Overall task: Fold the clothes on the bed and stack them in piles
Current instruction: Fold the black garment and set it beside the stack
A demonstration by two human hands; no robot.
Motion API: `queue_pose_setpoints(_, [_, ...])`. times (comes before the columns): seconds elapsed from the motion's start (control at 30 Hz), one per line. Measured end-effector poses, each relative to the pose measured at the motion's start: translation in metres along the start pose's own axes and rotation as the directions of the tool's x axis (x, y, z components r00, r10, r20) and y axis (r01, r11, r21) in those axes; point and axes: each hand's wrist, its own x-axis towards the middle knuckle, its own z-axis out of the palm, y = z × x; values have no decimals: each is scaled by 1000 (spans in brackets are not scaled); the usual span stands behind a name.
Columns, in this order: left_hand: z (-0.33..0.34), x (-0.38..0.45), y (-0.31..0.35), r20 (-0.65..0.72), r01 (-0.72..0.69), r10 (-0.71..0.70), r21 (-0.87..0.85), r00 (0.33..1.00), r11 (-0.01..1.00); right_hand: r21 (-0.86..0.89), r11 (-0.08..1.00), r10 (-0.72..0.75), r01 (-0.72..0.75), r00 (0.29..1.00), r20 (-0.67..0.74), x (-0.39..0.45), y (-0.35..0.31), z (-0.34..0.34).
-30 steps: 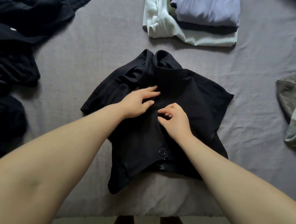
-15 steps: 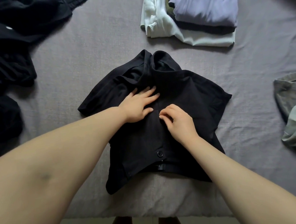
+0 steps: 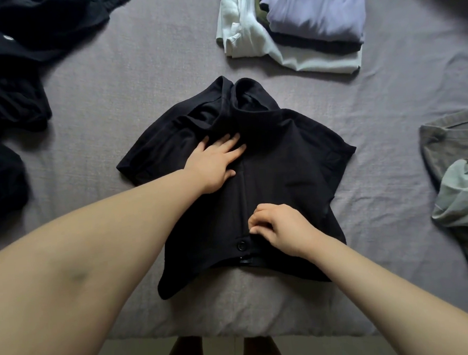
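On the bed [image 3: 137,81], both hands press an unlabelled black shirt [image 3: 282,174].

No readable text, label, brand, number or sign anywhere. Just below the curled fingers [image 3: 258,222] of the right hand, only a plain dark button [image 3: 241,245] on the black garment [image 3: 286,157], without lettering. Far to the left of the flat left-hand fingers [image 3: 225,146], a small pale round spot [image 3: 8,38] on the dark clothes pile [image 3: 3,68], too small to read.

Two hands [image 3: 215,162], one black shirt [image 3: 281,160]
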Motion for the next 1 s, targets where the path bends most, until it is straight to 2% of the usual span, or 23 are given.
queue_pose_setpoints(0.13, [-2,-4,9,-28,36,-36,9,999,999,18,991,133,-133,991,0,-5,-7,6])
queue_pose_setpoints(0.23, [1,-29,17,-188,53,-85,-166,979,985,68,964,264,-257,955,-135,-26,-9,16])
queue_pose_setpoints(0.3, [8,-66,23,-382,78,-193,-298,904,952,38,962,269,-269,925,-268,-54,-10,20])
queue_pose_setpoints(0.37, [20,-117,29,-503,123,-344,-422,793,898,-115,960,196,-257,904,-380,-86,-12,24])
queue_pose_setpoints(0.43, [37,-170,40,-447,185,-467,-541,763,820,-237,928,146,-288,866,-479,-113,-10,28])
queue_pose_setpoints(0.47, [47,-193,47,-374,234,-506,-574,777,784,-231,905,190,-358,823,-535,-124,-7,30])
queue_pose_setpoints(0.5, [58,-210,55,-280,297,-540,-596,794,746,-148,873,305,-464,758,-577,-131,-5,30])
queue_pose_setpoints(0.53, [68,-222,62,-175,365,-576,-619,799,695,23,823,475,-568,665,-576,-135,-5,29])
queue_pose_setpoints(0.57, [79,-228,67,-72,430,-616,-653,785,624,260,737,655,-624,565,-502,-136,-6,26])
queue_pose_setpoints(0.6, [89,-229,71,11,471,-653,-701,757,535,476,610,792,-633,485,-370,-134,-6,23])
queue_pose_setpoints(0.63, [96,-226,73,52,469,-679,-763,732,446,623,491,859,-609,455,-233,-131,-7,22])
queue_pose_setpoints(0.67, [99,-222,74,62,449,-709,-812,702,374,682,449,865,-578,473,-169,-128,-8,22])
queue_pose_setpoints(0.7, [98,-217,74,70,435,-741,-845,668,313,703,456,853,-545,493,-171,-126,-10,23])
queue_pose_setpoints(0.77, [88,-208,75,102,448,-790,-864,605,231,742,448,861,-499,463,-209,-121,-17,26])
queue_pose_setpoints(0.83, [73,-203,74,66,437,-800,-863,596,255,758,444,869,-478,437,-233,-120,-28,23])
queue_pose_setpoints(0.93, [45,-208,76,-13,399,-787,-857,617,326,709,530,824,-465,479,-302,-129,-47,7])
queue_pose_setpoints(1.0, [20,-220,80,-68,366,-791,-860,608,356,655,592,789,-470,503,-352,-136,-62,-9])
